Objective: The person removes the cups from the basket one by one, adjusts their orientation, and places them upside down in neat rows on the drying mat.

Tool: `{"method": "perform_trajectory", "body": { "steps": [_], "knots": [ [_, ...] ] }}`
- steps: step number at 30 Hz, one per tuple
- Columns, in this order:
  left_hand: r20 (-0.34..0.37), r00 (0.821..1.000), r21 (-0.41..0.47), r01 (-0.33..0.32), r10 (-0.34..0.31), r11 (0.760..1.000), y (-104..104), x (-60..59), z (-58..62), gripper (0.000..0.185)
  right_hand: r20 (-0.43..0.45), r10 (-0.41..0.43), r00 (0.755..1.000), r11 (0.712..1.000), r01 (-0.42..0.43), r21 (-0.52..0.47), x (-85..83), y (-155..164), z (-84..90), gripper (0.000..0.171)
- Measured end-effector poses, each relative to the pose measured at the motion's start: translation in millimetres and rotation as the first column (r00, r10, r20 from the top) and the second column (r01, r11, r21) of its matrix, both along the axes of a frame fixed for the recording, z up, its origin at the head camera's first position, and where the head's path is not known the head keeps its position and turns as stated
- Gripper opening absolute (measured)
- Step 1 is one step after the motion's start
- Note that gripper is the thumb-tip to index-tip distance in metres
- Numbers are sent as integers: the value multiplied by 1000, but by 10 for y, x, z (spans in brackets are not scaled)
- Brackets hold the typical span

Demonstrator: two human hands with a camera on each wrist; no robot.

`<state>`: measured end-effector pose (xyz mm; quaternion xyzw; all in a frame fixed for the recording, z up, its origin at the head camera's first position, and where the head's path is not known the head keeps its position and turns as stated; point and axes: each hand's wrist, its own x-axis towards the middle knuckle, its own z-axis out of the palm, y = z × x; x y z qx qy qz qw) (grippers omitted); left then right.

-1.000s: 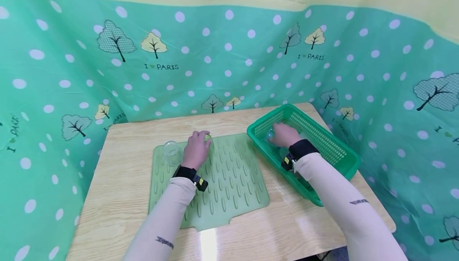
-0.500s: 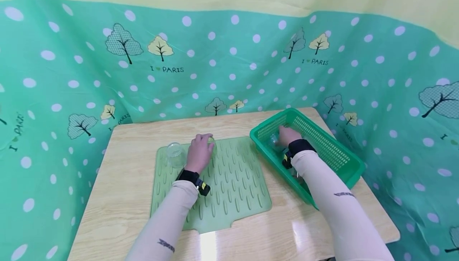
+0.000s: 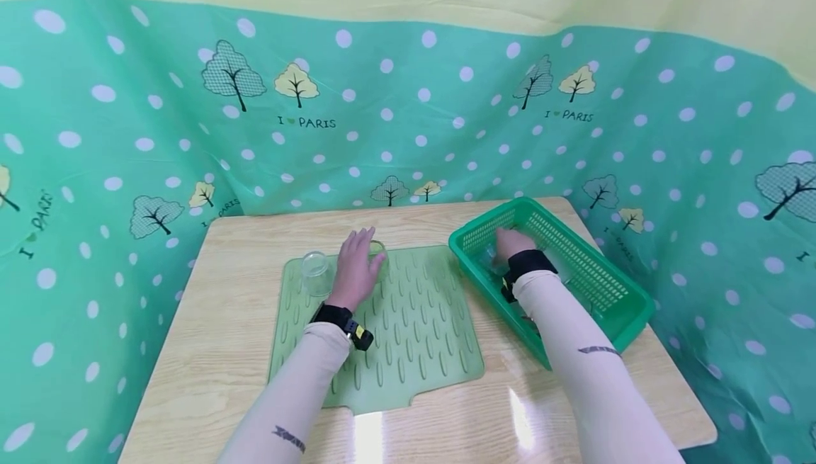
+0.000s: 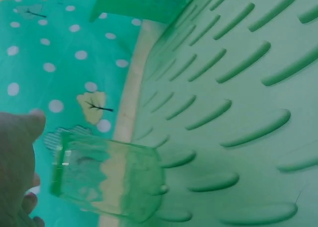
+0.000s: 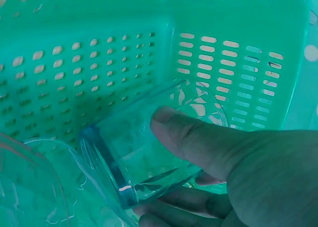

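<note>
My left hand (image 3: 355, 273) is over the green drying mat (image 3: 421, 336), fingers extended, beside a green-tinted drinking glass (image 4: 107, 180). In the left wrist view that glass stands on the mat's ridges, with a gap between it and the fingers. A clear glass (image 3: 316, 276) stands on the mat to the left of this hand. My right hand (image 3: 515, 246) reaches down into the green plastic basket (image 3: 627, 294). There it grips a bluish glass (image 5: 131, 142) lying on its side, thumb (image 5: 171, 125) on the near wall and fingers underneath.
More clear glassware (image 5: 37, 182) lies in the basket beside the held glass. The mat and basket share a wooden table (image 3: 197, 351). A green dotted curtain (image 3: 408, 95) hangs behind and along both sides.
My left fingers have loosened from the green glass and straightened. My right hand has stayed in the basket, shifting slightly on the bluish glass. The head view has tilted a little.
</note>
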<state>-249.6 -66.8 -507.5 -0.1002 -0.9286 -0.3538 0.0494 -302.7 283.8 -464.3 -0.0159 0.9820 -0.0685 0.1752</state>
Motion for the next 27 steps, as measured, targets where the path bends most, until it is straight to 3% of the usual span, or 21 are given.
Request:
{"method": "perform_trajectory", "body": {
  "steps": [5, 11, 19, 27],
  "knots": [
    [-17, 998, 104, 57, -55, 993, -42, 140, 55, 68, 32, -7, 999, 999, 8, -36, -58, 131, -24, 77],
    [-17, 993, 153, 120, -119, 981, -107, 387, 44, 76, 50, -22, 999, 999, 25, -44, -79, 184, 2, 85],
    [6, 995, 233, 98, -102, 967, -328, 642, 54, 80, 36, -33, 999, 997, 35, -70, -47, 156, 49, 66],
    [-20, 993, 204, 119, -118, 972, -553, 775, 17, 83, 23, 13, 1000, 1000, -13, -7, -84, 93, 63, 49]
  ]
}}
